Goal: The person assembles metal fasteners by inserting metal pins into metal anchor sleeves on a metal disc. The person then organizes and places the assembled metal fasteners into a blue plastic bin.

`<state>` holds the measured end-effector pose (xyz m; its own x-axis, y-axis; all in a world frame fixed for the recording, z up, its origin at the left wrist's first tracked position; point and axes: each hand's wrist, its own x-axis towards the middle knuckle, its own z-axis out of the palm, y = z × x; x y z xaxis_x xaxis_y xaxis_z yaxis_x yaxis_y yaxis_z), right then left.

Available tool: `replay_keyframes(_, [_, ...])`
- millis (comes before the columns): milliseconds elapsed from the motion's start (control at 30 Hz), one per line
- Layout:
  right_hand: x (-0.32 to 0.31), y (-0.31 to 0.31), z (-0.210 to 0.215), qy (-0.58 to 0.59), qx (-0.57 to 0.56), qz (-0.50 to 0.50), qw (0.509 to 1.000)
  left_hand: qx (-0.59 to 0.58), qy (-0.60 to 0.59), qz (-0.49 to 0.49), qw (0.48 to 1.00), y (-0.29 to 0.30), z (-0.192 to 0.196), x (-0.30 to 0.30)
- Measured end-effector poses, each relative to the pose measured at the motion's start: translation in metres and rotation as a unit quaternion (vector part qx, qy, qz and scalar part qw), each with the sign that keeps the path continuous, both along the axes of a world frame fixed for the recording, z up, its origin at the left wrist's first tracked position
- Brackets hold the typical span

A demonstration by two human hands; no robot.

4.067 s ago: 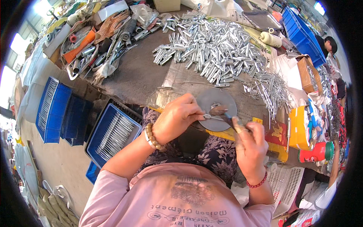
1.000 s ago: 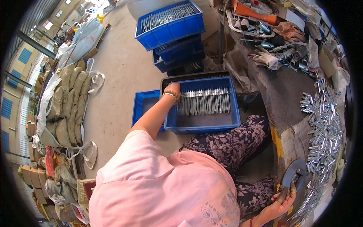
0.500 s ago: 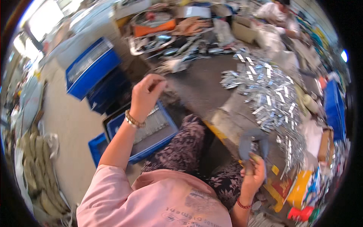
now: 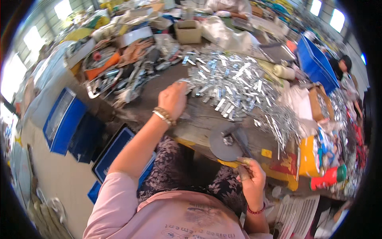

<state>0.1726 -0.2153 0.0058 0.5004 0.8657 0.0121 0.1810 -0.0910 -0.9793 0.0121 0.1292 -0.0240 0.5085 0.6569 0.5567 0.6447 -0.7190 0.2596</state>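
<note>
My left hand (image 4: 174, 99) is at the left edge of a pile of shiny metal strips (image 4: 234, 85). The back of the hand faces up, its fingertips point at the nearest strips, and the curled fingers are mostly hidden. Near the table's front edge my right hand (image 4: 252, 181) is closed round the handle end of a dark hammer (image 4: 241, 142). The hammer's head lies over a round grey metal disc (image 4: 218, 146), where a small cluster of shiny bits (image 4: 228, 140) shows.
Blue crates (image 4: 63, 127) stand on the floor to the left, beside my legs. Tools and gloves heap behind an orange tray (image 4: 104, 68). A cardboard box (image 4: 188, 32), a blue bin (image 4: 316, 63) and a red-green bottle (image 4: 328, 177) border the table. Another person (image 4: 229, 7) sits across.
My left hand has moved from above the blue crate, rightward to the strip pile. The view has turned to the right. My right hand stays by the disc with the hammer.
</note>
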Motion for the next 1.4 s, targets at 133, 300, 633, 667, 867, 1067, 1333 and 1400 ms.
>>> replay_keyframes(133, [0.008, -0.003, 0.005, -0.069, 0.024, 0.02, 0.997, -0.161, 0.029, 0.044, 0.986, -0.009, 0.032, -0.013])
replay_keyframes(300, [0.054, -0.006, 0.028, -0.283, -0.023, -0.098, 0.954, -0.277, -0.055, -0.039, 0.959, -0.023, 0.036, -0.035])
replay_keyframes(633, [0.141, 0.013, -0.006, -0.574, -0.129, -0.187, 0.787, -0.655, -0.4, -0.261, 0.586, -0.104, 0.039, -0.025])
replay_keyframes(667, [0.141, 0.013, -0.005, -0.577, -0.121, -0.184, 0.787, -0.657, -0.366, -0.247, 0.611, -0.11, 0.039, -0.022])
replay_keyframes(867, [0.087, 0.023, 0.021, -0.375, -0.056, -0.177, 0.908, -0.507, -0.161, -0.226, 0.816, -0.138, 0.023, -0.011])
replay_keyframes(1067, [0.019, 0.047, 0.008, 0.081, 0.068, -0.013, 0.994, -0.226, -0.097, -0.263, 0.933, -0.146, 0.024, -0.005])
replay_keyframes(1333, [0.011, 0.048, 0.013, -0.377, 0.014, 0.039, 0.925, -0.177, -0.086, -0.211, 0.957, -0.147, 0.018, -0.015])
replay_keyframes(1400, [0.008, 0.051, 0.015, -0.44, 0.017, 0.043, 0.897, -0.171, -0.081, -0.229, 0.955, -0.144, 0.016, -0.014])
